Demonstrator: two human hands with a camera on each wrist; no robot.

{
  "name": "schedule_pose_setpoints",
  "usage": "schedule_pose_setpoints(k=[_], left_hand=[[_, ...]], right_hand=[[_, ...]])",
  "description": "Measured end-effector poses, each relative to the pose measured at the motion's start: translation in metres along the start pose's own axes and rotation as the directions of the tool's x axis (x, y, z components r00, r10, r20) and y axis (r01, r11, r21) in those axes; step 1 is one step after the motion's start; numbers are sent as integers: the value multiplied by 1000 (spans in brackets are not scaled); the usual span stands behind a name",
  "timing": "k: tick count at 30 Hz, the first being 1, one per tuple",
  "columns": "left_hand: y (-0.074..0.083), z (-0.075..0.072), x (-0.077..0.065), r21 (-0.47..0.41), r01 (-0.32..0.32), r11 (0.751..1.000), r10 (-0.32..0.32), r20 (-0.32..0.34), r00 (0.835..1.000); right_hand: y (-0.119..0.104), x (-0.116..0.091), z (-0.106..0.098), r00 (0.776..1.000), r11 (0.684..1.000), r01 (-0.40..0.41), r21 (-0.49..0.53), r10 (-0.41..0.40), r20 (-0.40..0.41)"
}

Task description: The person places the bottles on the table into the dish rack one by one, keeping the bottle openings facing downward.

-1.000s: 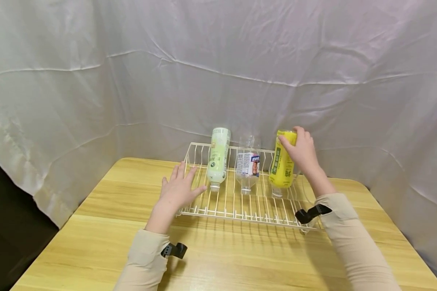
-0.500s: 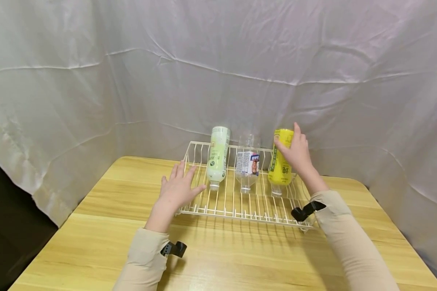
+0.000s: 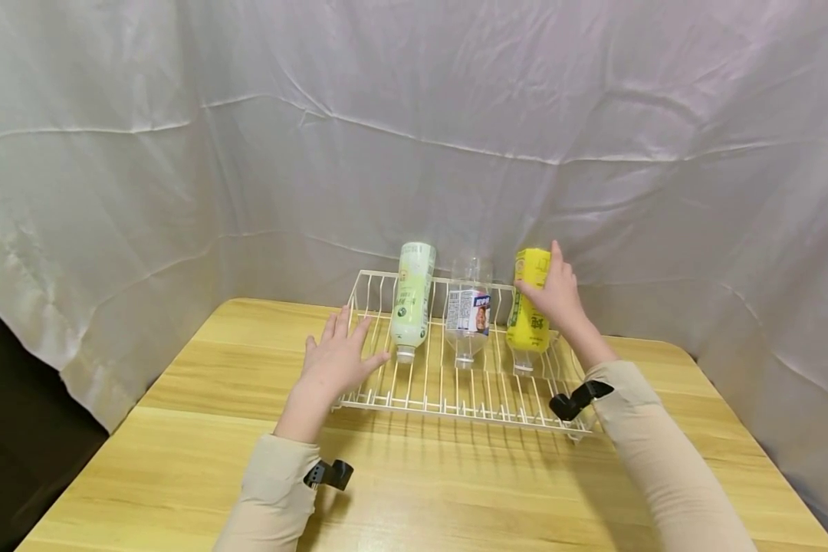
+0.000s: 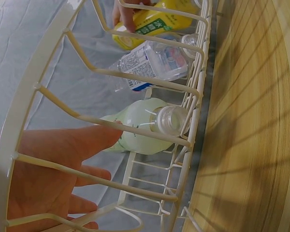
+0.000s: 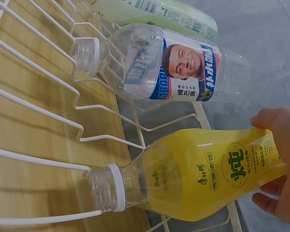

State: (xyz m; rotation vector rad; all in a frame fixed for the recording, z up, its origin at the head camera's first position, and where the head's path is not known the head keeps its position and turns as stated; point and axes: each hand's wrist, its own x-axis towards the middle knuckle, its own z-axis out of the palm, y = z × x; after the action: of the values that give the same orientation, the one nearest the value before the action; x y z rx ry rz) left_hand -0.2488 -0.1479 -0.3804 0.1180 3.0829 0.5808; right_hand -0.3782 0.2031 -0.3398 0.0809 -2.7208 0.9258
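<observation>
Three bottles stand neck-down and leaning back in a white wire rack (image 3: 455,414). My right hand (image 3: 562,295) holds the yellow-labelled plastic bottle (image 3: 530,322) near its raised bottom end. In the right wrist view, the thumb and fingers lie on opposite sides of this bottle (image 5: 208,169), whose bare neck sits between two wires. My left hand (image 3: 336,356) is spread at the rack's left end, fingers straight. Just right of it leans the pale green bottle (image 3: 412,299). The clear bottle (image 3: 468,310), with a white and blue label, leans in the middle.
The rack stands on a wooden table (image 3: 414,491) near its back edge. A grey cloth curtain (image 3: 414,115) hangs behind and along the sides. A black camera mount is strapped to each sleeve. Wires of the rack (image 4: 130,128) cross in front of the left hand.
The right hand and the top of the yellow bottle have shifted slightly left, bringing that bottle more in line with the others. The left hand and the other two bottles keep their places.
</observation>
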Motion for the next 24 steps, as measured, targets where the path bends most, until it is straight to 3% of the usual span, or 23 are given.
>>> schedule_pose_setpoints(k=[16, 24], left_hand=[[-1, 2, 1, -1, -4, 1000, 4, -6, 1000], [0, 1, 0, -7, -7, 1000, 6, -6, 1000]], right_hand=[[4, -1, 4, 993, 997, 6, -78, 4, 122], [3, -2, 3, 993, 992, 27, -124, -13, 115]])
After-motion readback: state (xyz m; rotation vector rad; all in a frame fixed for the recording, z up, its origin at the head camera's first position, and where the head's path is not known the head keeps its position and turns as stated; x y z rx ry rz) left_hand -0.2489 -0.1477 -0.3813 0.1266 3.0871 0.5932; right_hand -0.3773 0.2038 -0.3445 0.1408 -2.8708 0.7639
